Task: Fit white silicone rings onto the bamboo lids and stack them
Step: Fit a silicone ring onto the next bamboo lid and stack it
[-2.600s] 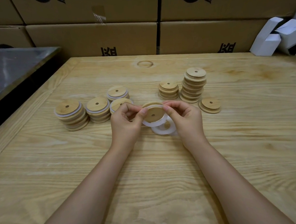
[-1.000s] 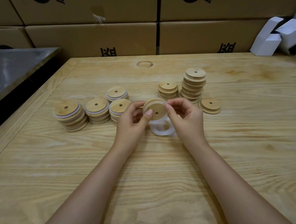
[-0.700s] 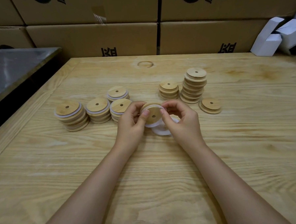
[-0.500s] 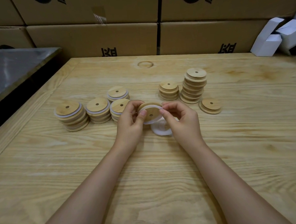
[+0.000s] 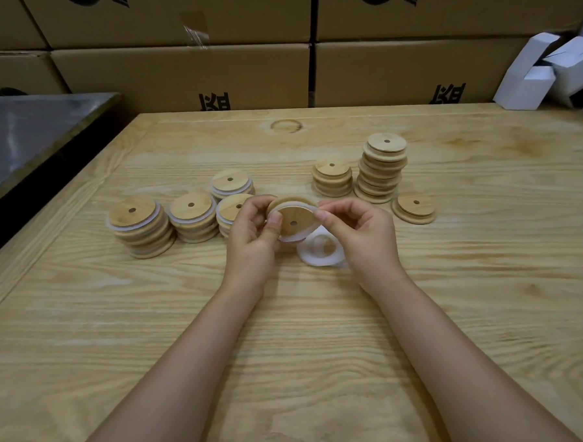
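Lid [image 5: 293, 220] at frame centre, raised off the table [image 5: 290, 356] and tilted, holed face toward the camera. White ring [image 5: 291, 238] partly round its rim, showing along the lower edge and at the upper right; how well seated, impossible to tell. Left hand [image 5: 253, 236] just left of the lid, gripping it, fingers curled behind and thumb pressed on the near left edge. Right hand [image 5: 358, 231] just right of the lid, thumb and forefinger pinching the ring at the upper right edge, other fingers loosely curled. Loose rings [image 5: 310, 258] flat on the table directly below the lid, partly hidden by the right hand. Ringed stacks [image 5: 192, 216], four of them, left of centre, the nearest partly behind the left hand. Bare stacks [image 5: 382, 168], three of them, right of centre, tallest in the middle, lowest at far right, all apart from the hands. Boxes [image 5: 181, 78] across the top of the frame, white cartons [image 5: 526, 87] at upper right.
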A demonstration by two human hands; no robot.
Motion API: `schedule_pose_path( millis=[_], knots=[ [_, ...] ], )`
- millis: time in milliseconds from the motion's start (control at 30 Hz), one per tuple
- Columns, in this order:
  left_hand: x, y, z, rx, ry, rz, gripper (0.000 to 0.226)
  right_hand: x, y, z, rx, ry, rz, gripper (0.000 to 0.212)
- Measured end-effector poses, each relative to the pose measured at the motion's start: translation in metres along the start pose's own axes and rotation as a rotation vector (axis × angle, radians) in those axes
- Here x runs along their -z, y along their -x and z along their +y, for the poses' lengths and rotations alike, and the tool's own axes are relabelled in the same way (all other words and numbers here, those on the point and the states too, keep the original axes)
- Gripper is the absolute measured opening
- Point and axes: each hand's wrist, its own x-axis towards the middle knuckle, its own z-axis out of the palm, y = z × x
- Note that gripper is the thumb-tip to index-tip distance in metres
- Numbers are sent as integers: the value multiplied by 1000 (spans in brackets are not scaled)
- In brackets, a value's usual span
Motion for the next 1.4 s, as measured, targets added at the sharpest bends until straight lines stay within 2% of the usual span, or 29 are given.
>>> schedule_pose_path(
  millis=[167,300,500,733,967,1167,1400],
  knots=[
    [0,0,1,76,84,-34,13,4,0,-4,-17,-11,-74,10],
    [-1,0,1,64,65,-63,13,2,3,-4,13,21,-54,17],
    [1,1,-1,-138,-186,-85,24,3,2,-3,57,68,33,19],
    [-1,4,-4,-297,-435,-82,31,-1,6,-3,138,187,-37,26],
    [1,1,-2,-306,-399,7,33,-1,7,-1,152,225,-36,14],
    [0,0,-3,-303,-349,-4,32,-4,5,1,57,45,-1,19],
    [1,0,-2,-228,-218,-17,27,-3,3,1,-51,-56,18,16]
  ],
)
